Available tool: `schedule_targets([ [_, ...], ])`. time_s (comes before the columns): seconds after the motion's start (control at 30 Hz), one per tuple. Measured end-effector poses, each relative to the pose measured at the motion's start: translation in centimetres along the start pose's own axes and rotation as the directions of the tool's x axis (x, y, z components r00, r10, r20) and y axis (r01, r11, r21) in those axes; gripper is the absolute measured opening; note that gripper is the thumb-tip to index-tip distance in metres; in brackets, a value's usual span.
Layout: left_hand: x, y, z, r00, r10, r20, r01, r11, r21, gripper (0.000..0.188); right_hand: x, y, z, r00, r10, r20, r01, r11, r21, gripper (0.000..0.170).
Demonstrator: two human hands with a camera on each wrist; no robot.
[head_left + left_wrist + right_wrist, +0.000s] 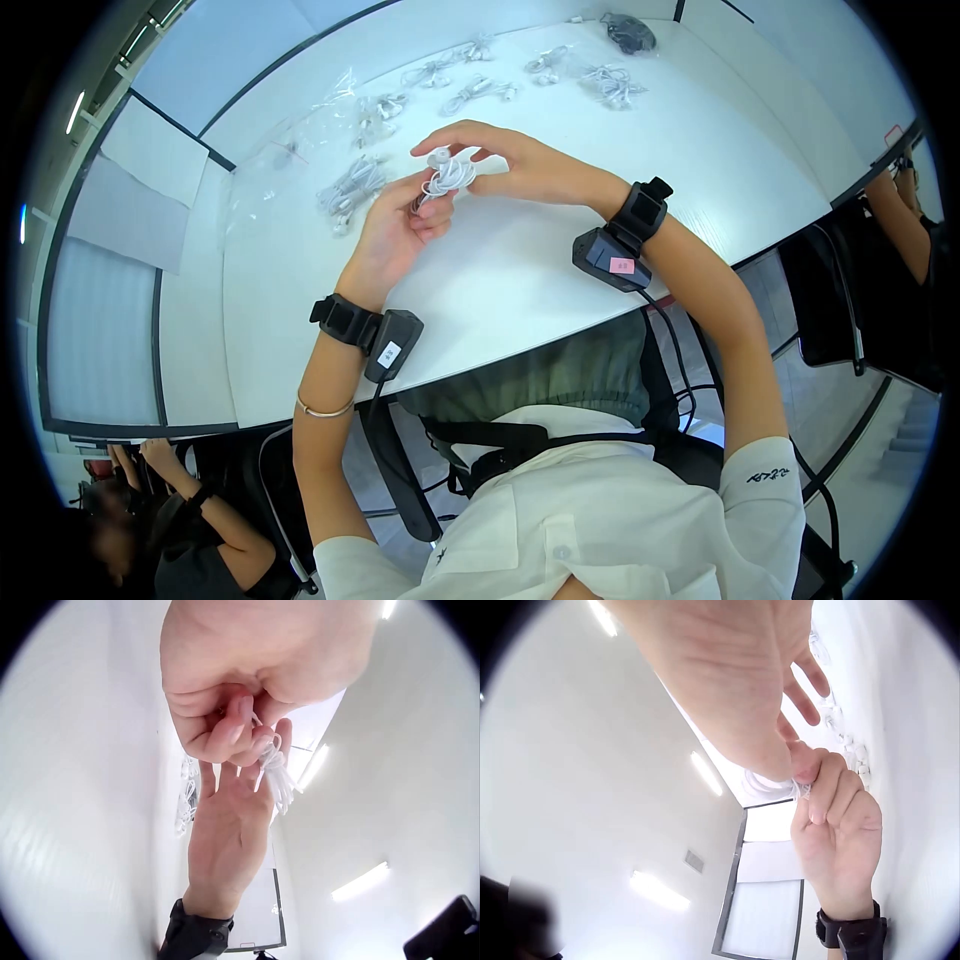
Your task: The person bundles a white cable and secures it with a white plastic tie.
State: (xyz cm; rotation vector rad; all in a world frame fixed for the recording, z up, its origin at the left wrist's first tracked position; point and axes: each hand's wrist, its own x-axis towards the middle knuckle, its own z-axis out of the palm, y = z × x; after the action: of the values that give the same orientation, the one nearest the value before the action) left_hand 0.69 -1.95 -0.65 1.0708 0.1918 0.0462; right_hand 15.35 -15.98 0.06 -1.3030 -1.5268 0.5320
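Observation:
A coiled white earphone cable [450, 176] is gripped in the curled fingers of the left hand [395, 235], above the white table. Beside the coil, the right hand [540, 170] has its fingers extended over the far side and its thumb close to the coil's right edge; whether it touches is unclear. In the left wrist view the coil [277, 780] hangs out of the left hand [262, 660], with the right hand's palm [229, 825] behind. The right wrist view has the right hand's fingers spread [802, 697] and the left hand's fingers folded [840, 795] around the cable.
Several coiled white cables [350, 188] lie left and at the back of the white table [480, 290]. Clear plastic bags [285, 155] are at the left, and a dark bundle [629, 34] is at the back right. Another person [225, 530] sits lower left.

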Motion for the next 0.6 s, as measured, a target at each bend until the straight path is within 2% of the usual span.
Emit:
schedule_targets([
  [0.1, 0.0, -0.2, 0.0, 1.000, 0.016, 0.011, -0.016, 1.000, -0.010, 0.024, -0.3, -1.2, 0.2, 1.000, 0.024, 0.003, -0.023, 0.997, -0.077, 0.032],
  [0.2, 0.1, -0.2, -0.7, 0.996, -0.020, 0.083, 0.022, 0.999, -0.025, 0.025, 0.0, 0.5, -0.2, 0.999, 0.025, 0.031, -0.025, 1.000, 0.000, 0.026],
  [0.3, 0.2, -0.4, -0.3, 0.999, -0.005, -0.036, 0.002, 0.997, -0.074, 0.027, 0.1, 0.3, -0.2, 0.999, 0.030, -0.039, -0.034, 0.996, -0.081, 0.022],
  [0.4, 0.1, -0.3, -0.1, 0.999, 0.025, -0.042, -0.026, 0.999, -0.027, 0.028, -0.1, -1.2, 0.0, 0.984, 0.175, -0.034, -0.178, 0.963, -0.203, 0.023],
  [0.5, 0.3, -0.6, -0.8, 0.994, 0.058, -0.096, -0.056, 0.998, 0.022, 0.022, -0.1, -0.6, 0.2, 0.986, 0.168, 0.006, -0.163, 0.963, -0.216, 0.024],
  [0.6, 0.6, -0.9, -1.5, 0.992, 0.124, -0.028, -0.123, 0.992, 0.014, 0.019, 0.0, 0.3, 0.7, 0.983, 0.185, 0.016, -0.185, 0.983, 0.010, 0.026],
])
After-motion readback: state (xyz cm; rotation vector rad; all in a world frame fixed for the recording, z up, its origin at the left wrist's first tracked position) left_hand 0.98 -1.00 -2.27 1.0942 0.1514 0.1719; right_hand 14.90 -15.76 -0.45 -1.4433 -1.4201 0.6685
